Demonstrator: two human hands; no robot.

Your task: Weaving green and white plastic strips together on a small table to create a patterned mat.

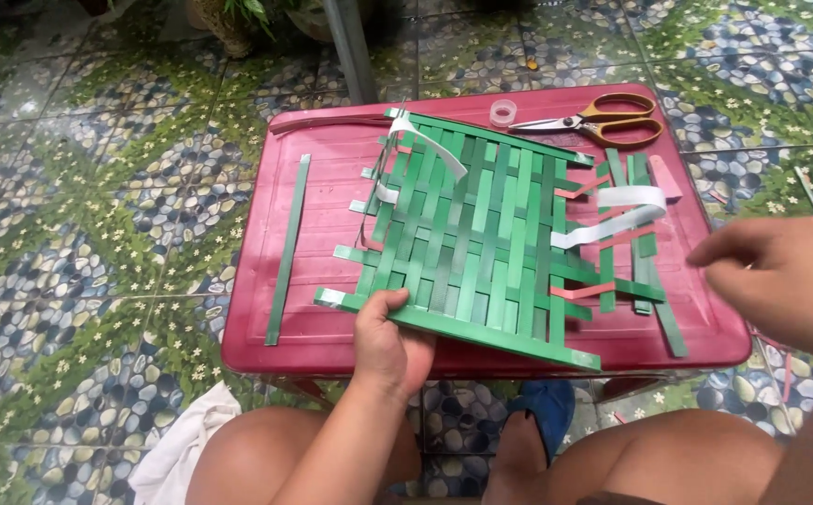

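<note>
Tiles patterned with pebbles and small flowers [79, 215] cover the floor around a low red table [322, 337], and a white cloth [182, 449] lies on the floor at the near left beside the person's knee. On the left part of the table a single long green strip [288, 248] lies alone, running from far to near, well apart from the rest. The left hand [389, 346] sits at the near edge of the table, its thumb on top and fingers curled under, pinching the near left corner of a woven green mat [472, 243]. The mat fills the middle of the table and its near edge is lifted a little off the surface; loose strip ends stick out on all its sides, and a white strip [436, 148] curls over its far left corner. To the right of the mat, loose green, pink and white strips [626, 210] lie crossed over one another. At the far right edge of the table, a small roll of clear tape [503, 113] lies just beside scissors with orange handles [603, 122]. The right hand [780, 276] hovers over the right edge of the table, holding nothing, its fingers loosely bent and pointing left toward the loose strips.
</note>
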